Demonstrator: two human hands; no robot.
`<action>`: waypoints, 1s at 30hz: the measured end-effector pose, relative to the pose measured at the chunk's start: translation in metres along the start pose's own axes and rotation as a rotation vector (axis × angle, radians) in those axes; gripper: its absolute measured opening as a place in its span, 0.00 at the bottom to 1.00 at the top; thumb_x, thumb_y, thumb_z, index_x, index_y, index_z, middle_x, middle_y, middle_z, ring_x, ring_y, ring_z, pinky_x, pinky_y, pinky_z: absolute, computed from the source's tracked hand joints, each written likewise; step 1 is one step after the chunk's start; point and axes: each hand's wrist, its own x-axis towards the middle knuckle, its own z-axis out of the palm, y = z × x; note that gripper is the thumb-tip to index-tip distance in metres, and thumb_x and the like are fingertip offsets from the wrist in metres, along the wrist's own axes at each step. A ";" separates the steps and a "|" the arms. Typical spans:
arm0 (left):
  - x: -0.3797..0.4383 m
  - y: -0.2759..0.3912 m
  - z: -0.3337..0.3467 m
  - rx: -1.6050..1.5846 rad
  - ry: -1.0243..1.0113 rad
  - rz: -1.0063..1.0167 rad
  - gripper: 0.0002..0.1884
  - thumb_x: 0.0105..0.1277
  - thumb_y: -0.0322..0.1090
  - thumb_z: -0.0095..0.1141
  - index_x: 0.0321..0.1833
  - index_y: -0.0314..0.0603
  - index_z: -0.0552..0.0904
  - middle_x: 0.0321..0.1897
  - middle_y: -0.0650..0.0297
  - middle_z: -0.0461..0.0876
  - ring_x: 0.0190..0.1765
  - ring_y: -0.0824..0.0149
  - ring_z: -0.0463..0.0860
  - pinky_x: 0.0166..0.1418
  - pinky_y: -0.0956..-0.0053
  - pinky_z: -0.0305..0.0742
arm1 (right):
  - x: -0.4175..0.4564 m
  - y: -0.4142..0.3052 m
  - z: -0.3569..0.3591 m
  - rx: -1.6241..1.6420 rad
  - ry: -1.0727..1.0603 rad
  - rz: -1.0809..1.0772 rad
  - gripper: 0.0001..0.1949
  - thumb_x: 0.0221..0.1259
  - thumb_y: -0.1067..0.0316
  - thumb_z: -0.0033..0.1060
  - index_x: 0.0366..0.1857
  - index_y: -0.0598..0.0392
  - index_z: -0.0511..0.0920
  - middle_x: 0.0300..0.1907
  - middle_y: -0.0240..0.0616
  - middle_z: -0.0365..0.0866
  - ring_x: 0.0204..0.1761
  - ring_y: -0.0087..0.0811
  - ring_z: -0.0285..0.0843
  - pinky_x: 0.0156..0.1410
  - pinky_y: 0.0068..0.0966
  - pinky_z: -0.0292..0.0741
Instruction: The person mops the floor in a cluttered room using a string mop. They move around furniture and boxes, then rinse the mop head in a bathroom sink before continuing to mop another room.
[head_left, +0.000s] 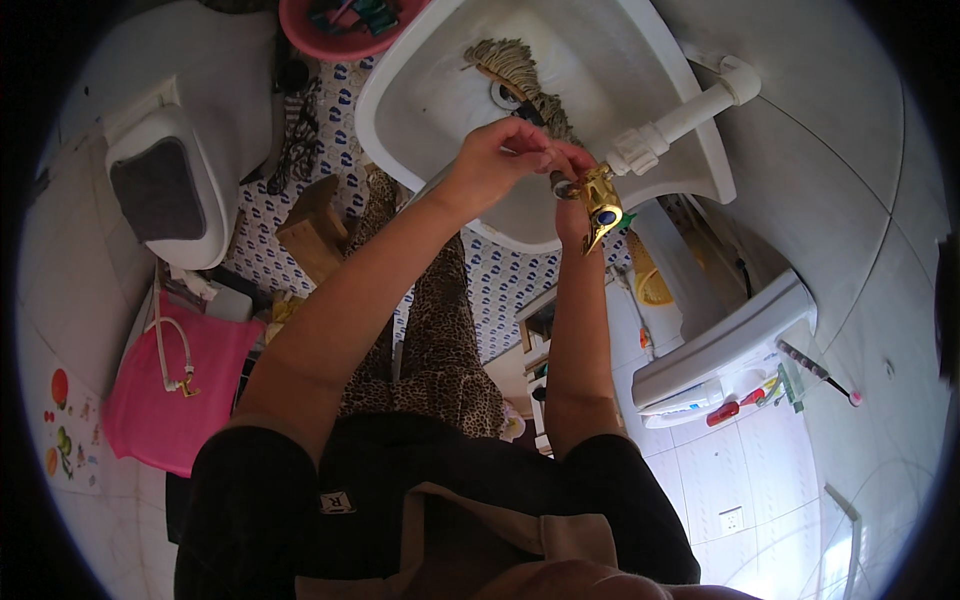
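Note:
A gold-coloured water tap (602, 201) with a blue oval inset sits at the end of a white plastic pipe (686, 116), over the rim of a white sink (420, 82). My left hand (502, 154) is beside the tap's grey round end, thumb and fingers bent close together; whether they pinch something small is hidden. My right hand (571, 206) is behind the tap, its fingertips meeting those of my left hand; its hold is partly hidden by the tap. In the basin, a brush-like bundle of stiff fibres (517, 71) lies across the drain.
A pink basin (337, 52) holding cloth-like items stands at the upper left, near a wooden stool-like piece (315, 229). Farther left are a white toilet-like fixture (217, 217) and a pink cover (180, 375). A white ledge (720, 345) with toiletries is at the right.

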 end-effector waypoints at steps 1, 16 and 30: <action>0.000 0.000 -0.001 -0.001 0.000 -0.025 0.06 0.54 0.21 0.58 0.35 0.33 0.77 0.30 0.62 0.80 0.35 0.73 0.79 0.42 0.79 0.76 | -0.001 0.000 0.001 -0.046 0.035 0.009 0.28 0.53 0.48 0.38 0.41 0.67 0.74 0.37 0.42 0.79 0.39 0.31 0.74 0.39 0.22 0.67; 0.004 0.002 -0.004 0.012 -0.071 -0.219 0.08 0.55 0.26 0.61 0.36 0.37 0.77 0.34 0.66 0.80 0.41 0.75 0.77 0.49 0.80 0.71 | -0.008 -0.009 0.020 -0.387 0.251 -0.152 0.04 0.55 0.76 0.59 0.32 0.63 0.80 0.29 0.32 0.79 0.30 0.20 0.72 0.35 0.16 0.68; 0.006 -0.003 -0.016 -0.082 -0.155 -0.254 0.08 0.53 0.29 0.63 0.34 0.39 0.78 0.30 0.69 0.79 0.36 0.77 0.76 0.43 0.84 0.70 | -0.009 0.002 0.019 -0.142 0.181 -0.080 0.04 0.57 0.71 0.57 0.33 0.59 0.77 0.29 0.33 0.77 0.32 0.24 0.73 0.39 0.19 0.68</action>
